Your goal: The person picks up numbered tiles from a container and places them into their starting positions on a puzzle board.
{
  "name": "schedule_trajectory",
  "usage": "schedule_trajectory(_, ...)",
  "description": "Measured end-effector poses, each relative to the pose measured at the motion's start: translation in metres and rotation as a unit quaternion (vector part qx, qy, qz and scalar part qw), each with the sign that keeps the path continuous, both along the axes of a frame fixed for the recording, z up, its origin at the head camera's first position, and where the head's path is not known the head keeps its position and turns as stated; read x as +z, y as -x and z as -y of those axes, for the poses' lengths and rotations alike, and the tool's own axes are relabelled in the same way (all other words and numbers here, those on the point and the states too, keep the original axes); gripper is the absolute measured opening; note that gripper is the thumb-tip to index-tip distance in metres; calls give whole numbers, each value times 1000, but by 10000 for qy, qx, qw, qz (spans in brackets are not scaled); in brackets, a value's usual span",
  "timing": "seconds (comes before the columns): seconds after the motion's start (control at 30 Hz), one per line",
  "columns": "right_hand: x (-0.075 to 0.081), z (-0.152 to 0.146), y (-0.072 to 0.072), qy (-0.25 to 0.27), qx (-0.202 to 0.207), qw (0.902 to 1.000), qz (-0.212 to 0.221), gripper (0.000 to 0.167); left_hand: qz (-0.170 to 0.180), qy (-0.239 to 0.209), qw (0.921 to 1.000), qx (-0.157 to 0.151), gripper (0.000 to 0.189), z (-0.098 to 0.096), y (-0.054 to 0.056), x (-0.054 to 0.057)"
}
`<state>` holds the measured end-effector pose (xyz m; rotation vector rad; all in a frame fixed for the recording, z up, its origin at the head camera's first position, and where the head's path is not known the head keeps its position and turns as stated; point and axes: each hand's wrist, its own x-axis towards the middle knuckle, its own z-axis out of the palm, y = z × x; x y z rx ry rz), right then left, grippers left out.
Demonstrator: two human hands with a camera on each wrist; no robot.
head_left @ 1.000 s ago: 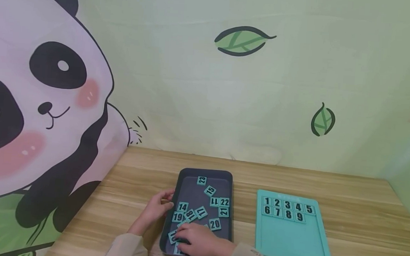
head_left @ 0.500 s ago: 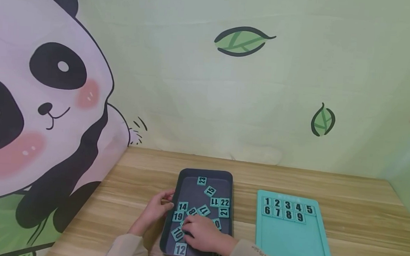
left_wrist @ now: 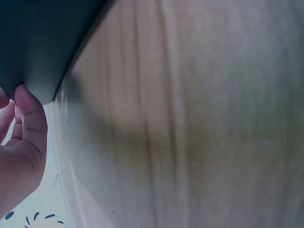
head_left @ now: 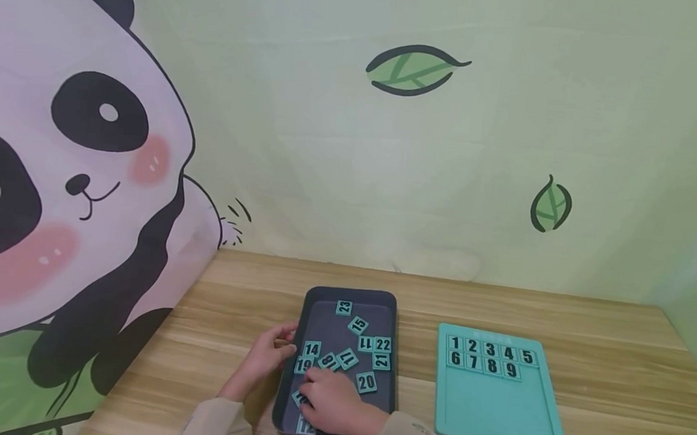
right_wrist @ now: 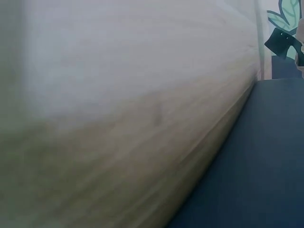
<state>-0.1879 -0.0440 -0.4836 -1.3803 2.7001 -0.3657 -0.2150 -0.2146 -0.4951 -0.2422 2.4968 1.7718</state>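
Note:
A dark shallow tray (head_left: 319,309) on the table holds loose teal number tiles, among them 23, 15, 22, 21 and the tile 20 (head_left: 366,382). My right hand (head_left: 335,403) is over the tray's near part, fingers curled down and covering some tiles there. In the right wrist view, a tilted dark number tile (right_wrist: 279,42) shows at the fingers, raised against the backdrop; its number is hidden. My left hand (head_left: 266,355) rests at the tray's left side, its fingertips touching the outer wall, as the left wrist view also shows.
To the right lies a teal board (head_left: 495,416) with tiles 1 to 9 in two rows along its top. A pale green backdrop (head_left: 305,142) with a panda drawing (head_left: 78,128) rises behind the wooden table (head_left: 421,302).
My right hand has shifted slightly away from me and left over the tiles, uncovering tile 20 and partly covering 19, 10 and 12. The left hand stays at the tray's side.

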Motion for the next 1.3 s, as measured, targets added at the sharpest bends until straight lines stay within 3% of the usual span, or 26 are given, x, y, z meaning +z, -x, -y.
schedule_trajectory(0.23, -4, 1, 1, -246, 106, 9995, -151, 33, -27, -32, 10000, -47, 42, -1, 1, 0)
schedule_trajectory(0.57, -11, 1, 1, 389, -318, 9987, -2, 34, 103, 101, 9999, -58, 41, -2, 1, 2)
schedule_trajectory(0.8, -11, 3, 4, 313, -727, 9960, 414, 37, 82, 148, 9998, -77, 41, -3, 1, 3)
schedule_trajectory(1.0, -10, 0, 5, 455, -765, 9940, 636, 35, 123, 123, 9998, -72, 41, -3, 1, 3)
schedule_trajectory(1.3, 7, -23, 0, 672, -824, 9861, 1275, 35, -41, 36, 10000, -16, 41, -1, 0, 2)
